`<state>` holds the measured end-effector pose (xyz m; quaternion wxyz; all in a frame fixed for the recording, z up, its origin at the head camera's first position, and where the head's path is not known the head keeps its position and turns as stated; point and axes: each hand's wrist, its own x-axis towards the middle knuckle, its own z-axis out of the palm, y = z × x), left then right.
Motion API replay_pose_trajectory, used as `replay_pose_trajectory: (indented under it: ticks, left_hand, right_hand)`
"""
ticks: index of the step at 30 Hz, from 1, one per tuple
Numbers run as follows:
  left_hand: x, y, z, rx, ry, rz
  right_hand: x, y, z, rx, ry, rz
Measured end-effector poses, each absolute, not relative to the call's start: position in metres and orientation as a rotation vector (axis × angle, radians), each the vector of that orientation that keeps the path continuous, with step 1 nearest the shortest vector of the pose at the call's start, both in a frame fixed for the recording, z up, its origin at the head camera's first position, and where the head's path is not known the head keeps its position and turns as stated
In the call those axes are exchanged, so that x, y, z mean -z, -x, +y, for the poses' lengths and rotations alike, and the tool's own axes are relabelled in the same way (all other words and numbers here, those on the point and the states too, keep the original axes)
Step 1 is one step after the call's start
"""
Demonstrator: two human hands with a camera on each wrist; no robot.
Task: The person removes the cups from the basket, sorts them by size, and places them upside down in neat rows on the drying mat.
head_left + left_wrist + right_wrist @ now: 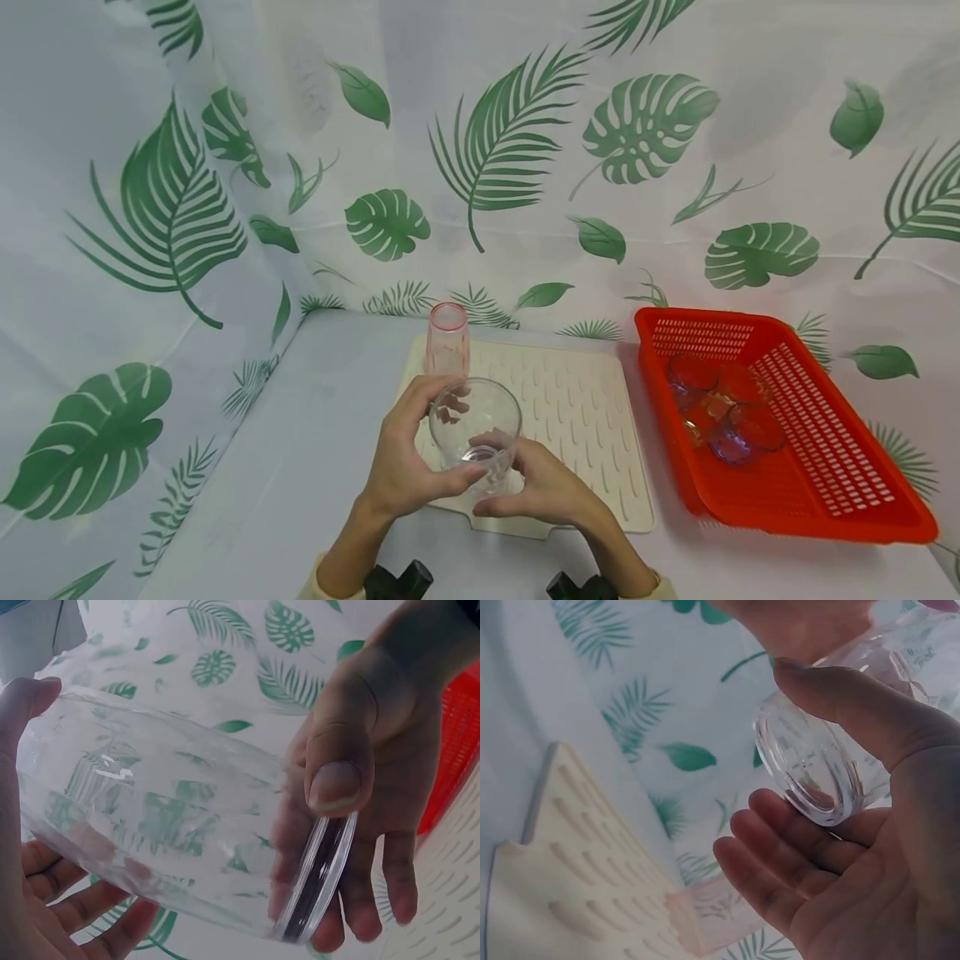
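A clear drinking glass [480, 421] is tilted between both hands over the front of a cream drying mat [581, 417]. My left hand [408, 454] grips it round the side near the mouth, thumb on one side and fingers on the other. My right hand [551, 487] holds the base end between thumb and fingers. In the left wrist view the thick base of the glass [315, 877] lies under the right thumb. The right wrist view shows the round base [806, 761] above the right fingers [769, 851].
A pink-tinted glass [447, 346] stands at the mat's back left corner. To the right, a red plastic basket [817, 392] holds several glasses [731, 446], some tinted purple or amber. Behind the table hangs a white leaf-print cloth [517, 258].
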<state>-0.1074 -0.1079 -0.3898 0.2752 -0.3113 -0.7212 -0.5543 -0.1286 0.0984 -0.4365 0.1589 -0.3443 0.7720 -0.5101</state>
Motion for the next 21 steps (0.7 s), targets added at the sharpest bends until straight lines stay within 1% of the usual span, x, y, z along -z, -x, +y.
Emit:
replay_pose_trajectory:
  ticks: [8,17,21]
  left_hand:
    - [0.388,0.106,-0.121,1.649,0.862,-1.899]
    - [0.390,0.102,-0.135,1.668,0.815,-2.041]
    - [0.393,0.099,-0.138,1.683,0.779,-2.162]
  right_hand:
    - [0.430,0.137,0.121,1.631,0.952,2.122]
    - [0.416,0.144,0.152,1.840,1.047,2.031]
    - [0.410,0.146,0.161,1.992,1.149,1.915]
